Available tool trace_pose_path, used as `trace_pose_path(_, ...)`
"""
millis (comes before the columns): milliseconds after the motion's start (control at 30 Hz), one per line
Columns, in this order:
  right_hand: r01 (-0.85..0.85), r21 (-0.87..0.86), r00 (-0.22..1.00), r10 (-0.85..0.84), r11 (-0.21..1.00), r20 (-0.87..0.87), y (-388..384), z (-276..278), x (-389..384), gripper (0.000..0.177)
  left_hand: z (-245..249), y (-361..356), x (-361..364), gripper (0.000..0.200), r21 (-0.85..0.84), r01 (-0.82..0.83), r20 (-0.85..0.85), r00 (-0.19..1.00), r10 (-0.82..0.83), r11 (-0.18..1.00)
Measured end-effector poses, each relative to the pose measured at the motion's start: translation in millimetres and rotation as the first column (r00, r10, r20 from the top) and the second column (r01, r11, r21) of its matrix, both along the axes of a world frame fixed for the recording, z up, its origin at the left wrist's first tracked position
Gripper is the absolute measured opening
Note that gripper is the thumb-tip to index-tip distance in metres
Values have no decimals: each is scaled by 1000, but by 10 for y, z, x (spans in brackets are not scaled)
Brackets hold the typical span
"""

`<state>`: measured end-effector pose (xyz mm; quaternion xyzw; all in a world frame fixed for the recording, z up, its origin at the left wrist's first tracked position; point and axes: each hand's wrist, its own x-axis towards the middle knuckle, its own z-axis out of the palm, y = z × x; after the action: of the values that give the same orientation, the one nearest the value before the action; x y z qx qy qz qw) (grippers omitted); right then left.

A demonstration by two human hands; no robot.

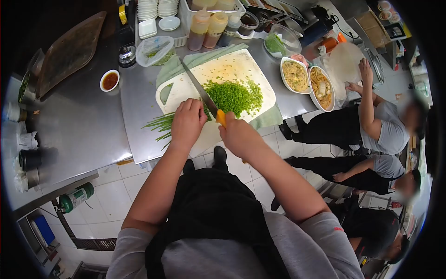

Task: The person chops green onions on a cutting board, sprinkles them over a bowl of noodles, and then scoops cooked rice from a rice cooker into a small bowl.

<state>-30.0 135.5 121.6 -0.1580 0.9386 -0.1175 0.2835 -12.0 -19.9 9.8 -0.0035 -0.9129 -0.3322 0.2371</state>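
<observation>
A white cutting board [218,69] lies on a green cloth [274,116] on the steel counter. My right hand [239,137] is closed round the yellow handle of a knife [200,88], whose long blade points up and left across the board. My left hand [188,122], fingers curled, presses on a bunch of green onions [162,122] beside the blade; their long stalks stick out to the left. Right of the blade lies a heap of chopped green onion [234,96]. The fingertips of my left hand are partly hidden.
Sauce bottles [198,32] and white dishes [148,28] stand behind the board. A sauce bowl [109,81] sits at left, with a plastic-wrapped tub [155,51] nearer. Two food bowls [295,75] stand at right. Several people [390,125] stand at the right.
</observation>
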Motion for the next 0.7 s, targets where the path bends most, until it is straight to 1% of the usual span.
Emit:
trace_pose_path(33, 11, 3, 1000, -11, 1000, -1, 57, 128, 45, 31, 2, 14, -3, 15, 3, 11, -1, 1000, -11, 1000)
trace_pose_path(100, -26, 114, 999, 22, 993, 44, 228, 340, 249, 29, -8, 35, -4, 15, 38, -51, -41, 998, 52, 998)
trace_pose_path(167, 4, 103, 998, -10, 995, 55, 182, 37, 335, 28, -3, 26, -16, 14, 28, -42, -22, 999, 43, 999)
trace_pose_path(233, 23, 60, 998, -19, 998, -63, 19, -246, 249, 30, -8, 41, 22, 14, 9, -31, 4, 1000, 31, 999)
trace_pose_path(267, 14, 2, 995, -14, 1000, -98, -39, -266, 152, 31, -4, 41, 16, 13, 8, -27, -3, 1000, 27, 1000)
trace_pose_path(300, 8, -5, 995, -9, 1000, -98, -68, -146, 107, 31, 3, 26, 9, 13, 4, -24, -9, 1000, 24, 1000)
trace_pose_path(367, 37, 12, 997, -38, 999, 66, -25, 236, 62, 32, 1, 25, 11, 13, 2, -26, -26, 999, 27, 1000)
trace_pose_path(400, -27, 77, 999, 24, 997, 43, 105, 280, 144, 32, -6, 27, 5, 13, 9, -35, -46, 998, 36, 999)
trace_pose_path(433, -30, 80, 999, 27, 996, 45, 105, 253, 233, 32, -10, 27, -1, 13, 12, -38, -44, 998, 39, 999)
trace_pose_path(500, 42, 124, 996, -52, 991, 79, 60, 94, 370, 33, -12, 31, -1, 13, -10, -40, -12, 999, 40, 999)
trace_pose_path(533, 41, 125, 998, -46, 991, 36, -14, -68, 341, 33, -20, 39, 10, 13, -10, -37, -10, 999, 37, 999)
trace_pose_path(567, 40, 122, 998, -45, 992, 36, -23, -131, 265, 33, -22, 35, 14, 13, -3, -25, -7, 1000, 25, 1000)
trace_pose_path(633, 24, 15, 1000, -24, 1000, -12, -131, -84, 74, 33, -29, 1, 12, 13, -2, -23, -9, 1000, 23, 1000)
trace_pose_path(667, 41, -1, 998, -41, 999, 53, -74, 81, 37, 32, -43, 3, 11, 14, -3, -20, -5, 1000, 20, 1000)
trace_pose_path(700, 43, 3, 998, -44, 999, 52, 8, 191, 80, 32, -56, 14, -3, 14, 1, -20, -3, 1000, 20, 1000)
